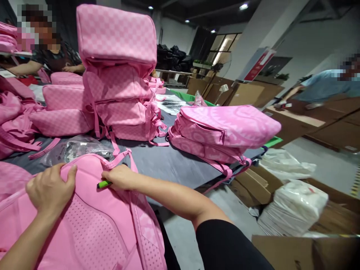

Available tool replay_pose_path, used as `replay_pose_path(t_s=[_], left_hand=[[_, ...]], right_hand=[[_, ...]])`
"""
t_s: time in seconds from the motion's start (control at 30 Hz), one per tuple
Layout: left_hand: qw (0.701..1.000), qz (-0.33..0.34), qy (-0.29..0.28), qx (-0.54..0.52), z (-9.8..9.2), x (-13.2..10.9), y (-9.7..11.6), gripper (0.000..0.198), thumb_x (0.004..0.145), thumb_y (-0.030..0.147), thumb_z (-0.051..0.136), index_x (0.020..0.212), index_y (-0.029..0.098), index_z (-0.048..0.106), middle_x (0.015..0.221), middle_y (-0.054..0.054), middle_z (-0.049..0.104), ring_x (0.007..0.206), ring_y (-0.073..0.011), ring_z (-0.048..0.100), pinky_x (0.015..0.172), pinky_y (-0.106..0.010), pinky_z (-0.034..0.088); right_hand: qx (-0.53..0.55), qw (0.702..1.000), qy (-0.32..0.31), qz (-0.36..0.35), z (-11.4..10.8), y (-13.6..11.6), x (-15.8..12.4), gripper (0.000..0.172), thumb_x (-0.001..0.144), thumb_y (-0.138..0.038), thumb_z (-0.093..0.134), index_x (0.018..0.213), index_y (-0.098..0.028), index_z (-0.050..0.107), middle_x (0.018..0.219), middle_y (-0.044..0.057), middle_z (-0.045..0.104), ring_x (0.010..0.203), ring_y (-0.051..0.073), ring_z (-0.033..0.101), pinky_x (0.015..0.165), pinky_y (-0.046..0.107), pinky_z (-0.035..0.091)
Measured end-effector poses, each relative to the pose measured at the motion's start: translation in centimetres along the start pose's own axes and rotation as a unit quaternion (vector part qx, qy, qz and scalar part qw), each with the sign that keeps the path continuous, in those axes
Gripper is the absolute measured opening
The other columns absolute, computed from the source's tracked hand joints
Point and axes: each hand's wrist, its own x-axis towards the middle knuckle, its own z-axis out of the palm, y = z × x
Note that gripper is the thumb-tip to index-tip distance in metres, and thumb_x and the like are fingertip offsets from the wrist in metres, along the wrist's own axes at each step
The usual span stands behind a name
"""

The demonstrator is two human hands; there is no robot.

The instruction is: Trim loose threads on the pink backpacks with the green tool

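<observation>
A pink backpack [97, 240] with a padded, perforated back panel fills the lower left, its back towards me. My left hand [50, 187] is closed on its upper edge, fingers over the far side and thumb on the panel. My right hand [119, 178] is closed near the top right edge, by the shoulder strap, and a slim green, dark-tipped tool [104, 184] sticks out of its fist. Whether that hand also grips the fabric, I cannot tell. A clear plastic bag [81, 150] lies just beyond the backpack.
Checkered pink backpacks [116, 35] are stacked tall on the grey-topped table [152, 165], with more at left. Another pink backpack [225, 129] lies near the right edge. Cardboard boxes [253, 183] and a white plastic-wrapped bundle [295, 206] stand right. Two people work farther off.
</observation>
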Motion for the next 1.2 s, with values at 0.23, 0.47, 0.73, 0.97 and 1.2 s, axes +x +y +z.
replay_pose_path(t_s=[0.23,0.47,0.73,0.97,1.2], left_hand=[[1.000,-0.006,0.005,-0.010,0.0,-0.2,0.1,0.065,0.096,0.063,0.029,0.108,0.014,0.069,0.089,-0.013,0.072,0.081,-0.0284,0.062,0.069,-0.035,0.031],[0.997,-0.016,-0.009,-0.075,-1.1,-0.2,0.4,0.040,0.092,0.061,0.033,0.095,0.029,0.056,0.076,-0.006,0.060,0.079,-0.0327,0.056,0.067,-0.036,0.032],[0.995,-0.010,0.005,-0.096,-1.2,-0.3,0.3,0.034,0.092,0.057,0.036,0.093,0.029,0.054,0.074,-0.005,0.057,0.077,-0.0325,0.054,0.067,-0.038,0.032],[0.998,0.012,0.018,-0.063,-0.8,-0.5,0.1,0.040,0.096,0.057,0.038,0.097,0.024,0.060,0.075,-0.005,0.061,0.075,-0.0290,0.054,0.067,-0.034,0.031],[0.993,-0.003,0.032,-0.115,0.1,-0.2,-0.5,0.038,0.100,0.046,0.032,0.096,0.024,0.063,0.073,-0.004,0.060,0.071,-0.0260,0.053,0.067,-0.035,0.030]], right_hand=[[0.125,0.982,-0.089,0.108,-0.8,-1.0,0.4,0.027,0.087,-0.031,0.058,0.110,-0.023,0.069,0.108,0.003,0.074,0.093,0.023,0.068,0.057,0.027,0.040],[0.151,0.969,-0.132,0.146,-1.0,-1.1,0.7,0.027,0.072,-0.028,0.062,0.094,-0.017,0.072,0.078,0.002,0.072,0.063,0.018,0.065,0.046,0.024,0.043],[0.034,0.997,-0.059,0.025,-0.2,-2.0,-0.5,0.016,0.090,-0.029,0.060,0.095,-0.017,0.068,0.091,0.006,0.074,0.079,0.022,0.069,0.059,0.030,0.050],[-0.040,0.999,-0.027,-0.007,0.9,-1.1,-0.3,0.046,0.102,-0.054,0.047,0.086,-0.016,0.065,0.076,0.006,0.070,0.071,0.020,0.067,0.057,0.029,0.047],[-0.132,0.983,0.017,-0.124,-1.6,-1.5,3.3,0.038,0.109,-0.028,0.028,0.108,-0.009,0.060,0.095,0.014,0.071,0.092,0.024,0.069,0.076,0.034,0.053]])
